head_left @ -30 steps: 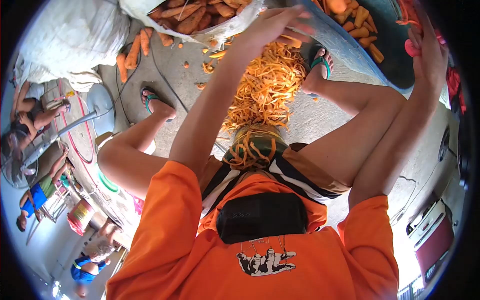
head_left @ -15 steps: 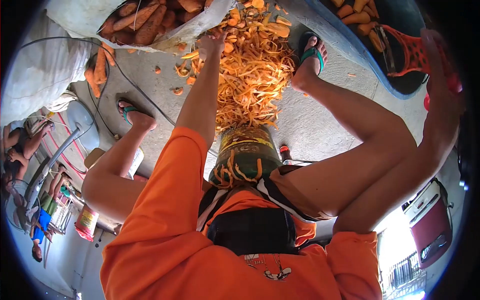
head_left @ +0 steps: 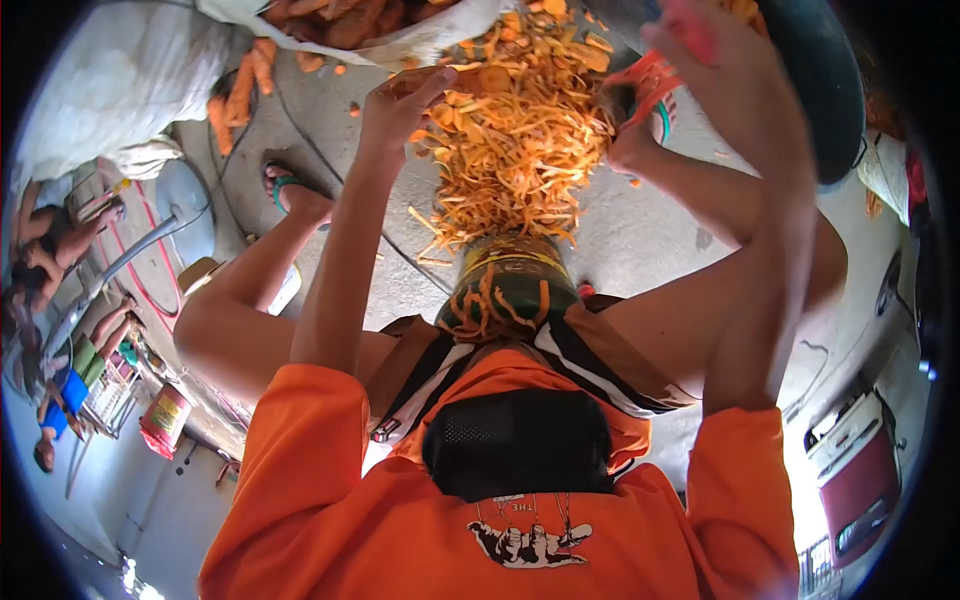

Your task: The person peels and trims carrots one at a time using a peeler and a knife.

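Note:
My left hand is closed on a carrot, which points right over the pile of orange peelings. Smeared by motion, my right hand grips a red peeler near my right foot, to the right of the pile. The peeler's blade is too blurred to make out. Between my thighs stands an upturned-looking bucket with peel strips draped over its near part.
An open white sack of carrots stands at the top left, with loose carrots on the floor beside it. A dark blue basin is at the right. A black cable crosses the floor. Other people sit at far left.
My right hand has swung with the peeler from beside the basin inward toward the pile. My left hand has drawn back slightly, and the carrot now shows in it. The view has shifted.

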`<state>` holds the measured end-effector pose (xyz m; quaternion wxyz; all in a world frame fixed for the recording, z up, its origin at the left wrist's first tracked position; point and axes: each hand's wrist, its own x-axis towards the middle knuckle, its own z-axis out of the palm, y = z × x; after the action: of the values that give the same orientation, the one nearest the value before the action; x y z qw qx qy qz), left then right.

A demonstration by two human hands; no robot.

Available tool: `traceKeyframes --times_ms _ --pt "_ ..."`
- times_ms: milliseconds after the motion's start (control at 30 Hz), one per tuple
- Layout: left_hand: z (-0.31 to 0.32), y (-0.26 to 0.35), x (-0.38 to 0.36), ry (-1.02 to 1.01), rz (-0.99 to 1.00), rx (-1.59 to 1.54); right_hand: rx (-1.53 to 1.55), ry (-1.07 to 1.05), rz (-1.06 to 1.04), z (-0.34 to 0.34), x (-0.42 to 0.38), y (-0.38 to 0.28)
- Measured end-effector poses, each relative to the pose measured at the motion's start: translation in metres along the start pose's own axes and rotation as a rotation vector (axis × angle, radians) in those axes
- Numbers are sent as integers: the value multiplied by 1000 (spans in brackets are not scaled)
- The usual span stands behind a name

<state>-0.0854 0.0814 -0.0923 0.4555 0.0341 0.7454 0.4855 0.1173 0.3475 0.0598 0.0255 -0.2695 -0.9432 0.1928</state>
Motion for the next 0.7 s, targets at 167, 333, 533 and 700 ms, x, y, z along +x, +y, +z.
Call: traceKeyframes --times_ms 167,333,533,700 --pt "-14 26 -89 262 416 -79 141 -223 -94 77 -25 -79" --pt "-15 13 -147 425 600 -191 224 -186 -288 127 -45 -120" --pt "-17 -8 -156 500 621 -279 -21 -293 -119 147 -15 -88" --pt "-17 -16 -142 535 594 -432 142 -167 -229 118 -46 -119"
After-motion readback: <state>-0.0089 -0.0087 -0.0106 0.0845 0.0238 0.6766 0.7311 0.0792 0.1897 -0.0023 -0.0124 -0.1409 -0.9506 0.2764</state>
